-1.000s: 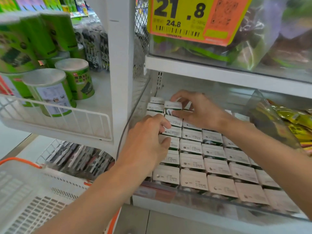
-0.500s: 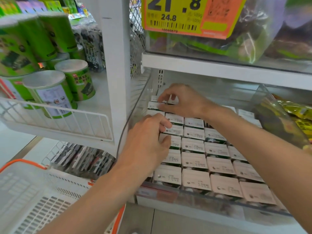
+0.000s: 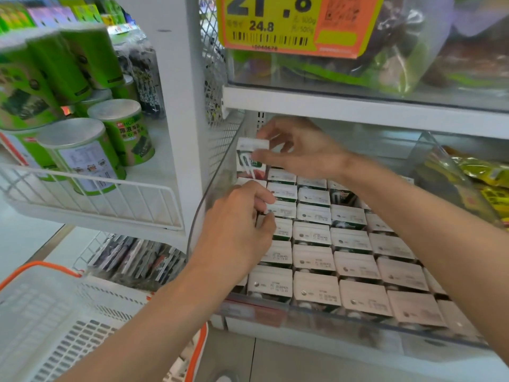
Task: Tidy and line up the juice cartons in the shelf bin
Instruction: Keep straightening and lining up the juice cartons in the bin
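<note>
Head camera, near to far: a white shopping basket [image 3: 41,312] with an orange handle sits at lower left, outside the shelf. Inside the clear shelf bin [image 3: 316,318], juice cartons [image 3: 355,266] stand in tidy rows, tops up. My left hand [image 3: 237,232] is curled over their left edge, thumb and forefinger apparently gripping the end of a pinched carton [image 3: 283,210] to steady the column. Beyond and above it, my right hand [image 3: 300,150] grasps a raised carton [image 3: 252,158] between thumb and fingertips at the bin's far-left corner. This carton is upright, long axis vertical and straw face toward me, clear above the tops of the rest. I judge the next move is a straight drop. Its slot seems to lie directly beneath, between the left hand and the back of the bin, so the right hand does the lowering while the left braces. Green canisters [image 3: 82,155] fill the neighbouring shelf at left, and a yellow price tag [image 3: 289,23] hangs overhead.
</note>
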Tool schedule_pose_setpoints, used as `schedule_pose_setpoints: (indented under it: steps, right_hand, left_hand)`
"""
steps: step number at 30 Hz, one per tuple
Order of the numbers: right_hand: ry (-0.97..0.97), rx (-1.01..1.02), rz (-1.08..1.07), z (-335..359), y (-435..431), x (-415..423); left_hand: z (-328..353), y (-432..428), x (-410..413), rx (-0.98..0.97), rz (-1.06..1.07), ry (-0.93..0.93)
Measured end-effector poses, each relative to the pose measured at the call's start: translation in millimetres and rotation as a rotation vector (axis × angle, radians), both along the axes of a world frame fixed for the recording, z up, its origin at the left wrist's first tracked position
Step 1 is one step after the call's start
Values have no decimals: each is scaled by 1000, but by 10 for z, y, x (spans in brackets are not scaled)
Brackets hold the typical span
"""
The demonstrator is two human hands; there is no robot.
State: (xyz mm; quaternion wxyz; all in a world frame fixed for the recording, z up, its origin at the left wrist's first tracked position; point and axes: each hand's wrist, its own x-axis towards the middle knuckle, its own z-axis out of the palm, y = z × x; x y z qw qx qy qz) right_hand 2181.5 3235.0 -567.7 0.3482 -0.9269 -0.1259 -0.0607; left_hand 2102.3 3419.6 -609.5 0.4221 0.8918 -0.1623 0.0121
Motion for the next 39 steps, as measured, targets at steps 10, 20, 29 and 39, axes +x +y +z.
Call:
schedule_pose_setpoints:
  steps: [10,20,29,39]
  right_hand:
    - [-249,355,-33,-15,-210,-1036]
    - [-59,619,-170,-11,-503,-1873]
    - [-1,696,-377,-197,-533,-2061]
    - [68,733,-416,-210,-551,-2055]
  left_hand:
    - [80,-53,-52,-292,42,-114]
    - [261,-318,-270,-355,-409,37]
    - [183,-488,-282,-440,-395,230]
    - [183,-435,-306,-427,-421,257]
